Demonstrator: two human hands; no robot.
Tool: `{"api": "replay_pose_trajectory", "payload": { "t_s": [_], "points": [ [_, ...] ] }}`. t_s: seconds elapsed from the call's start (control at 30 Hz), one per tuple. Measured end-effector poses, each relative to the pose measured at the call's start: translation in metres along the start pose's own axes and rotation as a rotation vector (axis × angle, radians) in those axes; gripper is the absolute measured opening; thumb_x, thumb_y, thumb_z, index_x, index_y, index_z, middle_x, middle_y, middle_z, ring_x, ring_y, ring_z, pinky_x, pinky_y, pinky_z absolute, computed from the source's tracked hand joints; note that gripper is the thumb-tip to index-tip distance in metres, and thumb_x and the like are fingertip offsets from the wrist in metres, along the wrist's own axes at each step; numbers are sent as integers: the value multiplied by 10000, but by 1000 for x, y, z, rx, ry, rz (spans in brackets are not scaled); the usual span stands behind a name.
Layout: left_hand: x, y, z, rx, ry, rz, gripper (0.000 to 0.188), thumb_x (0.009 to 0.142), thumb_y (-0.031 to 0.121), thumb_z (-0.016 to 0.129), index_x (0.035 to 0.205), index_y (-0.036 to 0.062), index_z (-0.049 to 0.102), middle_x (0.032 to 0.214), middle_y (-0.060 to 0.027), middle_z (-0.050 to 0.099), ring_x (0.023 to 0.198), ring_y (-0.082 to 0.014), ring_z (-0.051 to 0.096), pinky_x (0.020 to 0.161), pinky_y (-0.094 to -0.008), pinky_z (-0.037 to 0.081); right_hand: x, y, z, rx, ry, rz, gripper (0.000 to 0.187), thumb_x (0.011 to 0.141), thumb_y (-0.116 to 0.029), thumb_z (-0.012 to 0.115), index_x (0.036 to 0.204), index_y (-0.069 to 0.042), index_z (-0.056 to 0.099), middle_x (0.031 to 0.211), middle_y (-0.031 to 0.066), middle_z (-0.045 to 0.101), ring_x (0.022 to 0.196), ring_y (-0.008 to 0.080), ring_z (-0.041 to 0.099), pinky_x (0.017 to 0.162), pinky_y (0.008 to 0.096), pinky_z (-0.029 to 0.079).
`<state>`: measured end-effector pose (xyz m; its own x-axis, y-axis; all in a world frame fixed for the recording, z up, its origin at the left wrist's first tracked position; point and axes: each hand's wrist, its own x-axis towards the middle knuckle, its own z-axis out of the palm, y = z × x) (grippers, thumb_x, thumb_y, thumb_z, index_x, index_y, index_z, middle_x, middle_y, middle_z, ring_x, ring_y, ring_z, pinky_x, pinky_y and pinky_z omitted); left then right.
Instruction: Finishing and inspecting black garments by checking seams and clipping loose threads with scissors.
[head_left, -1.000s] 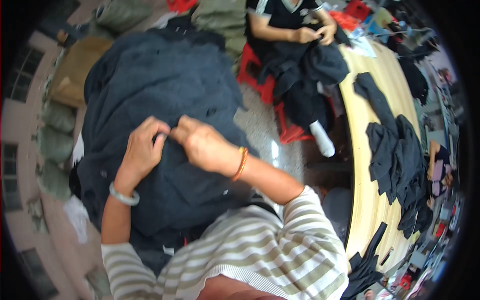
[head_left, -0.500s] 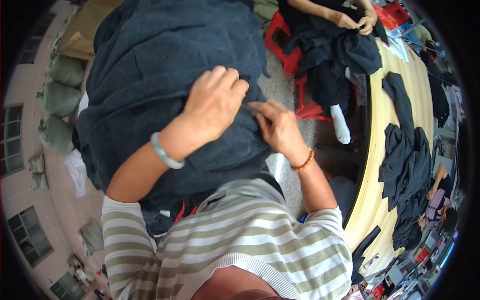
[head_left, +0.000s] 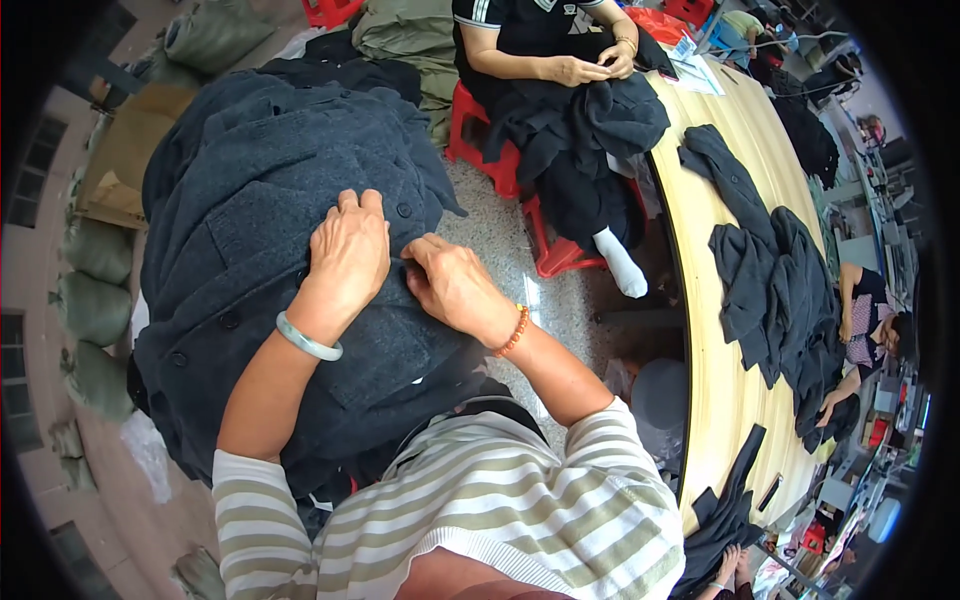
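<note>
Left hand now flat, fingers spread, pressing dark wool coat on lap; a second ago it pinched fabric. Right hand pinches coat edge beside it, as before. Work has moved along the cloth. Seated co-worker ahead, red stool, long wooden desk with dark garments right

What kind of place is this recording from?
Probably a garment workshop: dark coats lie on a long wooden table, a seated co-worker handles dark cloth, and both hands rest on a dark coat.
</note>
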<state>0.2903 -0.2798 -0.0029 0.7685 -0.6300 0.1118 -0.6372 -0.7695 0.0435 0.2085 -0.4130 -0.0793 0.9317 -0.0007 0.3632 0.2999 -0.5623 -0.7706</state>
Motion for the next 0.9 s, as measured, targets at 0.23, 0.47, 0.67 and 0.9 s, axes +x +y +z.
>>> {"api": "replay_pose_trajectory", "payload": {
  "t_s": [0.23, 0.47, 0.67, 0.9],
  "points": [
    [0, -15, 8, -15, 8, 10, 129, 893, 59, 654, 963, -12, 572, 945, -220, 628, 861, -405, 663, 747, -471, 542, 8, -2, 7, 86, -97, -29, 156, 836, -27, 661, 982, 23, 678, 909, 187, 660, 832, 384, 660, 740, 445, 542],
    [-7, -20, 2, -339, 52, -17, 92, 859, 51, 687, 850, -15, 623, 809, -176, 679, 733, -346, 673, 672, -414, 528, 6, -4, 10, 89, 72, -49, 165, 820, -11, 673, 978, 27, 645, 907, 174, 639, 812, 379, 658, 731, 437, 538],
    [-10, -24, 2, -659, -116, -183, 89, 853, 52, 704, 876, -31, 679, 753, -77, 697, 655, -113, 622, 618, -279, 500, 5, -4, 12, 201, 142, 12, 216, 822, -5, 705, 1023, -8, 624, 891, 152, 678, 741, 311, 686, 650, 372, 537],
    [-3, -35, 6, -872, -145, -276, 69, 856, 41, 714, 854, -27, 703, 766, -37, 686, 696, -75, 598, 632, -248, 484, 13, -15, 13, 76, 278, -114, 396, 834, -17, 726, 1207, -15, 596, 954, 169, 674, 801, 310, 701, 701, 380, 564]
  ]
}}
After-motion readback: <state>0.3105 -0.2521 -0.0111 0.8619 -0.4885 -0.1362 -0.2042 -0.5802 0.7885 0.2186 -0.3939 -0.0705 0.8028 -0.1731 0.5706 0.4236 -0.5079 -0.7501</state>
